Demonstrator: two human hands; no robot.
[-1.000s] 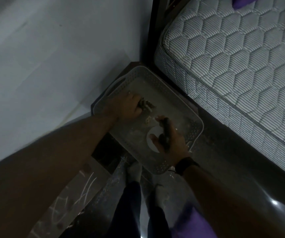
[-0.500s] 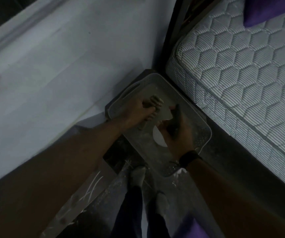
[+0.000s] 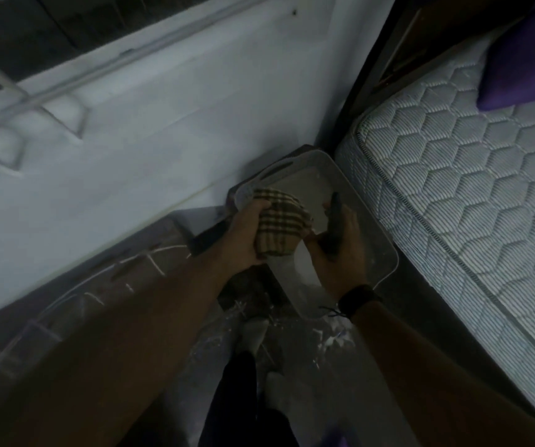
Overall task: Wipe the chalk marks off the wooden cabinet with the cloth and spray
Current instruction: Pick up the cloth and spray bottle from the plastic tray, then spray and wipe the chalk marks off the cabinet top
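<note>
My left hand (image 3: 243, 233) grips a bunched tan-and-brown checked cloth (image 3: 279, 222) above the near end of a pale plastic basket (image 3: 379, 230). Just to its right, my right hand (image 3: 340, 253) holds a spray bottle by its dark trigger head (image 3: 335, 217); the white bottle body (image 3: 304, 262) hangs below the fingers. The wooden cabinet top (image 3: 104, 285) runs along the lower left, under my left forearm, and carries white chalk lines (image 3: 156, 256).
A quilted mattress (image 3: 472, 175) fills the right side, with a purple cushion (image 3: 530, 56) on it. A white wall with a window frame (image 3: 66, 75) stands on the left. My feet (image 3: 253, 333) stand on a dark, chalk-dusted floor between cabinet and bed.
Both hands have risen out of the basket, the left bringing up the cloth and the right the spray bottle. The view has tilted up toward the wall and window.
</note>
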